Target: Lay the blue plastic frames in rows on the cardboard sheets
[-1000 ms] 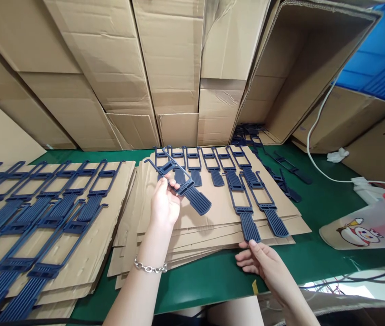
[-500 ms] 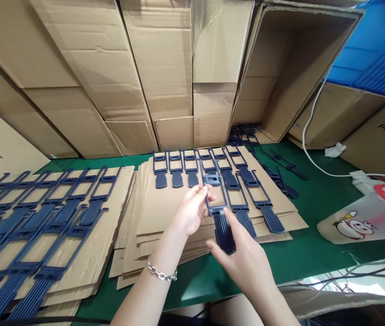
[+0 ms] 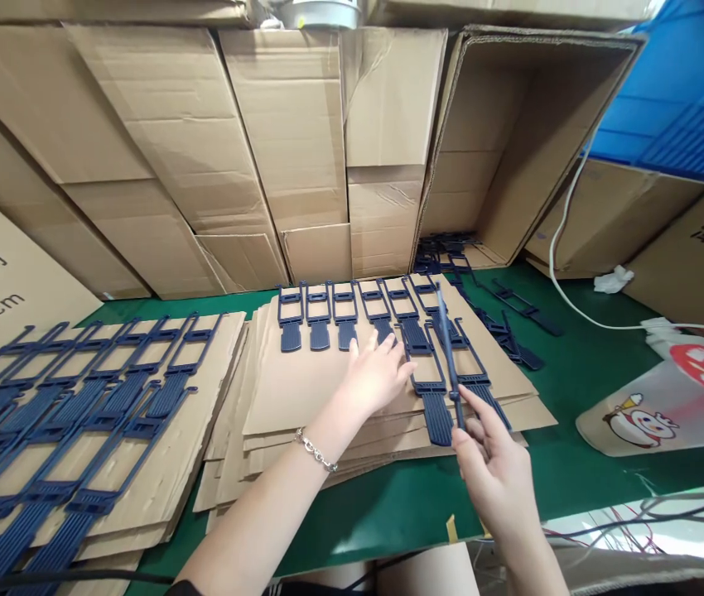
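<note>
My right hand [image 3: 492, 459] pinches a dark blue plastic frame piece [image 3: 448, 348] by its ribbed end, holding it edge-on above the cardboard. With fingers spread, my left hand [image 3: 377, 372] reaches over the stacked cardboard sheets [image 3: 308, 389]; its fingertips are at the ribbed tab of a similar piece [image 3: 377, 302] lying in the back row. Whether they touch it I cannot tell. Several more such pieces lie side by side on the same sheets, and one front-row piece [image 3: 436, 414] rests just left of the held one.
Another cardboard stack [image 3: 196, 463] at left bears overlapping rows of the same pieces. Loose pieces [image 3: 519, 302] lie on the green table [image 3: 551, 372] by an open carton [image 3: 513, 141] at back right. A plastic cup [image 3: 643, 418] and a white cable [image 3: 560, 257] are on the right.
My left hand has let go of the frame piece and moved forward onto the back row. My right hand has carried the piece rightward and turned it edge-on.
</note>
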### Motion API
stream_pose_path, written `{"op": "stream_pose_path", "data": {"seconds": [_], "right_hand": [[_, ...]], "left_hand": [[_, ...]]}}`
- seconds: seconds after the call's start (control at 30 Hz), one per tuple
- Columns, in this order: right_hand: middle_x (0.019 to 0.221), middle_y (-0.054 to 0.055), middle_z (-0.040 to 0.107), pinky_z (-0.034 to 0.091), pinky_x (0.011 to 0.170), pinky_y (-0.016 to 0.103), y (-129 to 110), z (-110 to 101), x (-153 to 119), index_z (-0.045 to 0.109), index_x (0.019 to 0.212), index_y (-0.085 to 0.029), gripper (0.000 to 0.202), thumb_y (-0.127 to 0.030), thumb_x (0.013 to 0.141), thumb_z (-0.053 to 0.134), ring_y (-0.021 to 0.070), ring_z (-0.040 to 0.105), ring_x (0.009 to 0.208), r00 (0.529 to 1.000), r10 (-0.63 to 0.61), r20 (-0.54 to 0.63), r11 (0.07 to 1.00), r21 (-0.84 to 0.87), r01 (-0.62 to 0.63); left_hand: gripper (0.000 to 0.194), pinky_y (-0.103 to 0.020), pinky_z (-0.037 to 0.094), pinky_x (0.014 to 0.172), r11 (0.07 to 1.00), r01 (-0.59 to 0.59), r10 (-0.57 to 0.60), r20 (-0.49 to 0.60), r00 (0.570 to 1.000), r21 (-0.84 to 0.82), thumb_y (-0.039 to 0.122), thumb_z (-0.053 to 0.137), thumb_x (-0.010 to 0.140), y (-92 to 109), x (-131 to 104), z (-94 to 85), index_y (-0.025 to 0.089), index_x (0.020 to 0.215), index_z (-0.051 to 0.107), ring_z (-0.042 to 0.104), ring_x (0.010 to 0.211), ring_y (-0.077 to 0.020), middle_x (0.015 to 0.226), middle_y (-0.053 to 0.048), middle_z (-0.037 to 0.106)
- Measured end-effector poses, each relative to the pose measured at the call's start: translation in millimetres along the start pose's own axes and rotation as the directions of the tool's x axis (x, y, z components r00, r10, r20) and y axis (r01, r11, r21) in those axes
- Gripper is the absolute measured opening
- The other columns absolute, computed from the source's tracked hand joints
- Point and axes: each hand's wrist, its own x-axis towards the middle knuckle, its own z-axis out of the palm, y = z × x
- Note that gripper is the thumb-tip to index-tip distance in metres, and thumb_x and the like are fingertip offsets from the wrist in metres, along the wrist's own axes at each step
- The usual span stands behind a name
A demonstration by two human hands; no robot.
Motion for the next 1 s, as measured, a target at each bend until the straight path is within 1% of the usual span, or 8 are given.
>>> {"op": "stream_pose_path", "data": {"seconds": [0.1,0.3,0.53,0.67,0.77,0.83,0.9,1.0], "right_hand": [[0.058,-0.002,0.046,0.034,0.046,0.02,-0.4,2.2,2.0,0.049,0.123,-0.012,0.052,-0.037,0.078,0.044,0.0083,0.038,0.044,0.998,-0.026,0.062,0.996,-0.081,0.031],[0.052,-0.005,0.034,0.027,0.042,0.019,-1.7,3.4,4.6,0.053,0.12,-0.014,0.048,-0.037,0.079,0.042,0.0079,0.032,0.042,0.996,-0.016,0.084,0.998,-0.064,0.021],[0.053,-0.004,0.046,0.033,0.045,0.02,0.7,3.7,11.4,0.052,0.121,-0.013,0.049,-0.037,0.079,0.042,0.0094,0.04,0.043,0.987,-0.008,0.162,0.986,-0.163,0.035],[0.059,0.0,0.053,0.036,0.05,0.023,-8.3,9.4,14.1,0.05,0.124,-0.015,0.051,-0.038,0.08,0.04,0.0139,0.049,0.05,0.973,-0.038,0.226,0.944,-0.312,0.109],[0.069,0.004,0.06,0.039,0.056,0.026,-16.0,19.2,15.8,0.047,0.126,-0.015,0.051,-0.036,0.08,0.04,0.0187,0.056,0.06,0.955,-0.047,0.293,0.895,-0.413,0.171],[0.074,0.007,0.062,0.039,0.058,0.027,-19.0,26.2,17.1,0.046,0.128,-0.014,0.052,-0.034,0.081,0.039,0.0218,0.059,0.066,0.946,-0.023,0.322,0.85,-0.492,0.189],[0.077,0.009,0.063,0.039,0.06,0.028,-20.4,31.3,18.1,0.046,0.128,-0.013,0.051,-0.032,0.081,0.039,0.0242,0.06,0.071,0.943,0.019,0.333,0.806,-0.562,0.182],[0.08,0.01,0.063,0.04,0.061,0.029,-20.7,35.1,16.8,0.046,0.127,-0.014,0.049,-0.032,0.082,0.039,0.025,0.061,0.073,0.938,0.069,0.341,0.773,-0.613,0.166]], "left_hand": [[0.052,-0.064,0.0,0.102,0.986,0.045,-0.056,0.063,0.996,0.161,0.046,0.034,0.088,0.3,4.8,3.3,0.014,0.128,0.047,0.012,0.135,-0.0333,0.14,-0.013,0.034],[0.06,-0.063,-0.001,0.103,0.961,0.065,-0.101,0.124,0.987,0.267,0.05,0.03,0.088,-1.2,8.4,4.2,0.011,0.133,0.04,0.013,0.134,-0.0332,0.141,-0.014,0.032],[0.06,-0.061,0.001,0.104,0.961,0.096,-0.122,0.084,0.989,0.26,0.048,0.039,0.087,0.3,4.4,3.5,0.012,0.134,0.038,0.015,0.134,-0.0328,0.142,-0.014,0.03],[0.054,-0.06,0.009,0.104,0.963,0.126,-0.115,-0.061,0.991,0.239,0.031,0.041,0.087,8.2,-39.1,-11.8,0.008,0.135,0.036,0.013,0.134,-0.035,0.142,-0.017,0.029],[0.046,-0.062,0.025,0.098,0.959,0.112,-0.076,-0.143,0.987,0.259,0.029,0.036,0.088,20.4,-94.2,-23.9,0.005,0.126,0.046,0.038,0.123,-0.038,0.129,-0.022,0.046],[0.04,-0.055,0.042,0.088,0.961,-0.059,0.113,-0.189,0.975,0.271,0.025,0.036,0.088,26.1,-129.6,-26.7,0.01,0.122,0.048,0.057,0.101,-0.0314,0.113,-0.018,0.06],[0.035,-0.037,0.053,0.072,0.935,-0.273,0.316,-0.18,0.932,0.224,0.018,0.04,0.085,26.2,-157.0,-24.7,0.012,0.117,0.049,0.063,0.081,-0.022,0.096,-0.011,0.066],[0.027,-0.026,0.05,0.052,0.905,-0.384,0.419,-0.223,0.88,0.185,0.01,0.041,0.081,15.4,-179.4,-16.4,0.013,0.105,0.053,0.058,0.057,-0.0151,0.071,-0.003,0.063]]}}
